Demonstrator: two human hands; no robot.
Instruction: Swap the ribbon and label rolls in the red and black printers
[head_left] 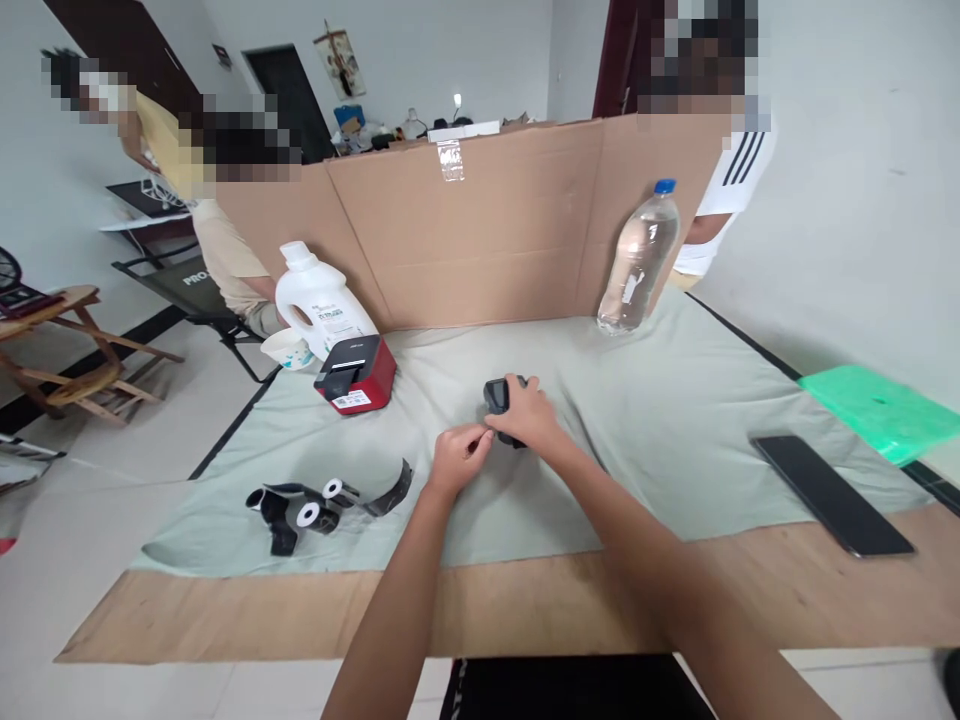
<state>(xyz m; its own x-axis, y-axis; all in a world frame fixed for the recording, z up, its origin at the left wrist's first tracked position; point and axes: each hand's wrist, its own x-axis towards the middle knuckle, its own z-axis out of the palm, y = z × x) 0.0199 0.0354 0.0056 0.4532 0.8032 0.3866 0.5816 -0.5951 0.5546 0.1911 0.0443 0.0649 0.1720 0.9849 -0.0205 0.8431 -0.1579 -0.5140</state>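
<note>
Near the middle of the cloth, my right hand (529,412) is wrapped over a small black boxy device (496,394), whose exact kind I cannot make out. My left hand (457,460) is closed at the near left edge of the device, fingertips pinched together; whatever they grip is too small to tell. Left of my hands lie several small rolls with white cores and black outer wrapping (319,517), some with loose black strips. Behind them stands a red and black label printer (357,374) with a white sticker on its front.
A white detergent jug (322,305) and a paper cup (287,349) stand at the back left. A clear bottle with a blue cap (641,262) stands before a cardboard screen (480,240). A dark flat tablet-like slab (832,495) lies right, near green plastic (885,410). People are beyond the screen.
</note>
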